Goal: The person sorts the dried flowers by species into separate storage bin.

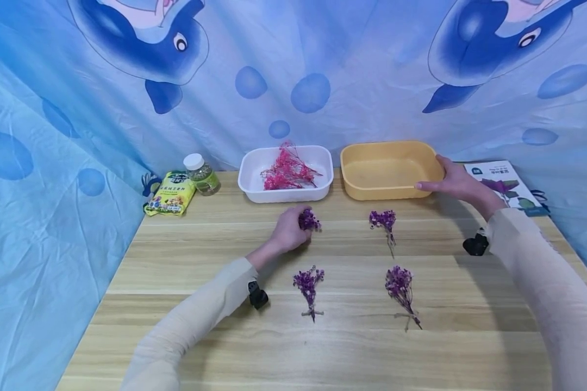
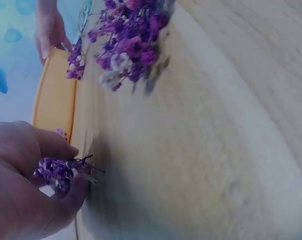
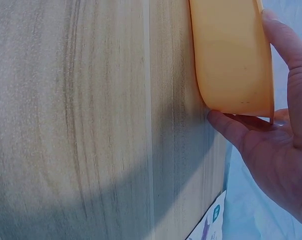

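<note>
My left hand [image 1: 289, 231] pinches a small bunch of purple dried flowers [image 1: 310, 219] between thumb and fingers, low over the table in front of the white basin [image 1: 286, 196]. In the left wrist view the held bunch's thin stem ends [image 2: 83, 164] poke out past the fingertips. My right hand [image 1: 452, 182] grips the right end of the yellow basin [image 1: 388, 194], thumb at its near side and the other fingers round the end. The right wrist view shows the same yellow basin [image 3: 233, 55] with the fingers partly hidden behind it. Pink dried flowers [image 1: 288, 174] lie in the white basin.
Three more purple bunches lie on the table: one upper right [image 1: 383, 220], one lower right [image 1: 398, 282], one lower left [image 1: 308, 282]. A yellow packet [image 1: 170, 194] and a white-capped jar [image 1: 203, 176] stand at back left. Behind my right wrist is a booklet [image 1: 506, 182].
</note>
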`<state>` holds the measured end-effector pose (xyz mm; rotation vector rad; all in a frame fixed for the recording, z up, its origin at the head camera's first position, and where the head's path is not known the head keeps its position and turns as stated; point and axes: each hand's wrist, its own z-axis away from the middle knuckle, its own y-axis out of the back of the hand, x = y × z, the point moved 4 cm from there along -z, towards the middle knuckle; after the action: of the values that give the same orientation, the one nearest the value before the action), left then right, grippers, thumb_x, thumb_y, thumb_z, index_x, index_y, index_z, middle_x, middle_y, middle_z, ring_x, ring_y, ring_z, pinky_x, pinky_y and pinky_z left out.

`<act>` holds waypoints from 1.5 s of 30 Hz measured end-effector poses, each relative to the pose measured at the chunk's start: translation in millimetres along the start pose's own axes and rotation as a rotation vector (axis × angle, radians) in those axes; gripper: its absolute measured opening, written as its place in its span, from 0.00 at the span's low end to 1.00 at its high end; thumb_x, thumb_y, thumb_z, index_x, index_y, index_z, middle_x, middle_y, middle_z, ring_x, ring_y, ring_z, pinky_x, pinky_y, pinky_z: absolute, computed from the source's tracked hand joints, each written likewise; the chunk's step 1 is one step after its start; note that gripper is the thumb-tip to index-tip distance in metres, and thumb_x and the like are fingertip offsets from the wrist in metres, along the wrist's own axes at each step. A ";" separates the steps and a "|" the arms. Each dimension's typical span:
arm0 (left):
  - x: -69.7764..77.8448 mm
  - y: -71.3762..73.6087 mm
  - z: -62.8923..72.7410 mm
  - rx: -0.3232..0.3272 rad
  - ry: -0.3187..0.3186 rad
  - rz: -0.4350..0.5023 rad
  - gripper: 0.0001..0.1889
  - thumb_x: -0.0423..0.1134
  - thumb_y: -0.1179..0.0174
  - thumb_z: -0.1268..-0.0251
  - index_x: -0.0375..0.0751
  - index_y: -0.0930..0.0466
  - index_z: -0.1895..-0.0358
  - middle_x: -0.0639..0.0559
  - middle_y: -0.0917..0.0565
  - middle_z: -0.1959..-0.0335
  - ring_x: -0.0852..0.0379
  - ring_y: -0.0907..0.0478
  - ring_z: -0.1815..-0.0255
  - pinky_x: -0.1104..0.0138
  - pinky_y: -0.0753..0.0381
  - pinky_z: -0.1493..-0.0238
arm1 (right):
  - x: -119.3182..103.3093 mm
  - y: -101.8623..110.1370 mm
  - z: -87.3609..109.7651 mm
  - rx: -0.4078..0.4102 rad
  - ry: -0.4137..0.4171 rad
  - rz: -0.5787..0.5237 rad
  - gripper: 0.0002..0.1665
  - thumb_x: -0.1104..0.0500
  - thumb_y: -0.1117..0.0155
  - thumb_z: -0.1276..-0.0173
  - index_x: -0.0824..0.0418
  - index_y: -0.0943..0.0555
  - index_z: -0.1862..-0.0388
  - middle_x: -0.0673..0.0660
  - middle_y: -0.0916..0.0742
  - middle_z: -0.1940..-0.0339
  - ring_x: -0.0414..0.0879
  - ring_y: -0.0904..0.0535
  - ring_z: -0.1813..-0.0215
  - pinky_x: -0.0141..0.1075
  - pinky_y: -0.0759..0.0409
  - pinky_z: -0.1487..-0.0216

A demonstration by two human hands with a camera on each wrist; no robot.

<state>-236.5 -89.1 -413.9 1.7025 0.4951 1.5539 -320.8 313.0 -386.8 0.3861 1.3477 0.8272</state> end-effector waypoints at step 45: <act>124.2 15.5 -121.8 -0.291 -0.232 0.412 0.31 0.15 0.41 0.39 0.36 0.28 0.31 0.37 0.20 0.40 0.48 0.23 0.41 0.69 0.17 0.51 | 0.8 -0.6 -3.1 0.042 -0.035 0.018 0.76 0.36 0.27 0.40 0.66 0.71 0.21 0.78 0.51 0.22 0.73 0.51 0.24 0.63 0.50 0.27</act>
<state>-334.1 24.3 -324.0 1.7929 -0.2066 1.5838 -323.7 312.6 -388.5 0.4443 1.3320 0.8049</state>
